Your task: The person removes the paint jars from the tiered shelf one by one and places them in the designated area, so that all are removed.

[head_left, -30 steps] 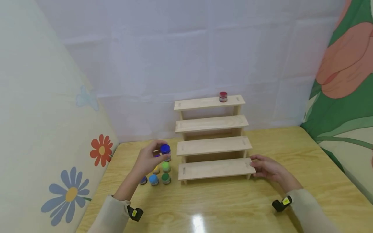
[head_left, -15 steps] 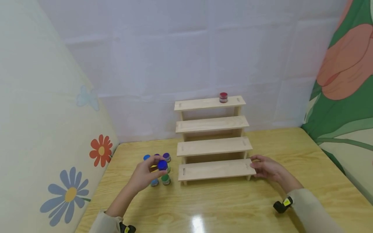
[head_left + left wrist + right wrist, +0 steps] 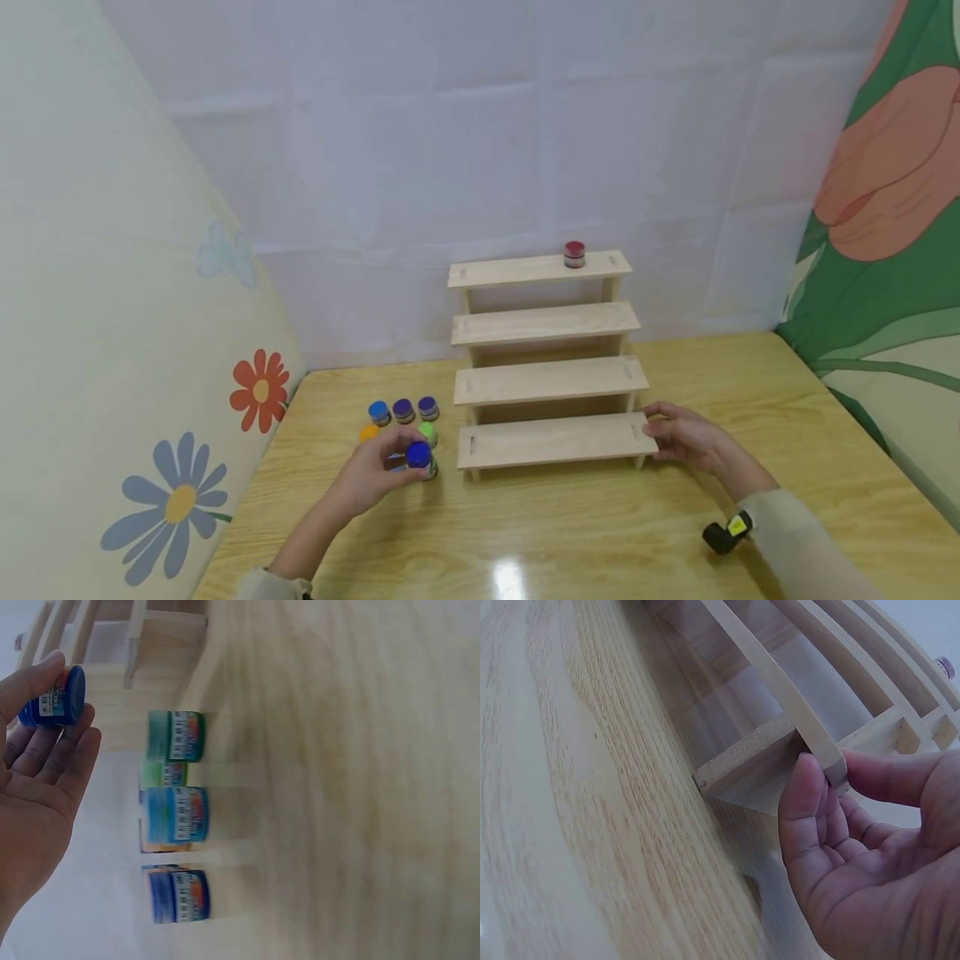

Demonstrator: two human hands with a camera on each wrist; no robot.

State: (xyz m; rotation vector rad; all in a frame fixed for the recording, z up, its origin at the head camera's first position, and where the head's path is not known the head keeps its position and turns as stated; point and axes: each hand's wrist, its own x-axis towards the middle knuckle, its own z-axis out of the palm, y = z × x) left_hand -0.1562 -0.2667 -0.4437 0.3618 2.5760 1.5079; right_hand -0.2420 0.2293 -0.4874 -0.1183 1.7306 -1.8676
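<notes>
My left hand (image 3: 369, 477) holds a small paint jar with a dark blue lid (image 3: 418, 454) above the table, just in front of a cluster of other jars. In the left wrist view the held paint jar (image 3: 54, 703) lies sideways to the camera, its white label showing between thumb and fingers. A four-step wooden rack (image 3: 551, 379) stands right of the cluster. My right hand (image 3: 693, 440) pinches the right end of its lowest step; in the right wrist view the thumb is on top and the fingers (image 3: 801, 802) are below. One red paint jar (image 3: 574, 255) sits on the top step.
Behind the left hand stand jars with blue (image 3: 379, 412), purple (image 3: 403, 410), orange (image 3: 368, 433) and light green lids (image 3: 427, 433). The left wrist view also shows a dark green jar (image 3: 176, 736) and a light blue jar (image 3: 178, 814). A white cloth (image 3: 405, 167) hangs behind the table.
My left hand has come down toward the front of the table with the blue paint jar, uncovering the back row of jars. The right hand keeps its grip on the step.
</notes>
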